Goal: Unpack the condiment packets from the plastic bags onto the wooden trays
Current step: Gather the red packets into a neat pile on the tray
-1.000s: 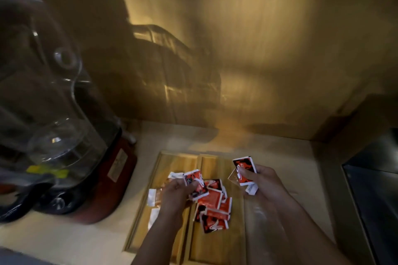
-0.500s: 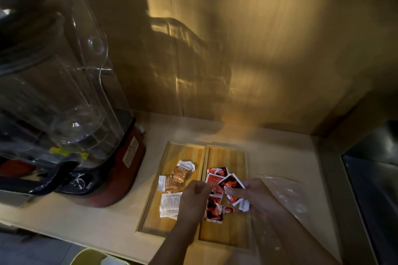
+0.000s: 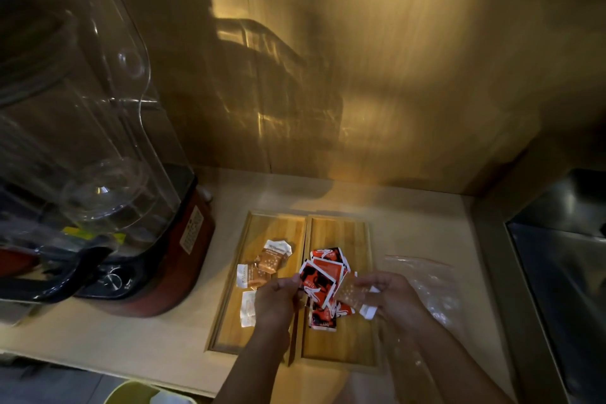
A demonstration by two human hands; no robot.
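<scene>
Two wooden trays lie side by side on the counter. The left tray (image 3: 262,226) holds a few brown and white packets (image 3: 270,261). On the right tray (image 3: 341,229) lies a heap of red, black and white packets (image 3: 328,264). My left hand (image 3: 277,300) pinches the edge of a red and black packet (image 3: 316,284) above that heap. My right hand (image 3: 392,297) holds a brown and white packet (image 3: 352,292) beside it. A clear plastic bag (image 3: 429,285) lies on the counter right of the trays, partly under my right forearm.
A large blender (image 3: 98,147) with a clear cover and red base stands at the left, close to the left tray. A dark steel sink (image 3: 564,259) lies at the right. A wooden wall closes the back. A yellow-green container (image 3: 131,392) shows below the counter's front edge.
Both hands dropped from above the trays' far end toward the red heap and came together. The view shifted, so the trays now sit higher in the frame.
</scene>
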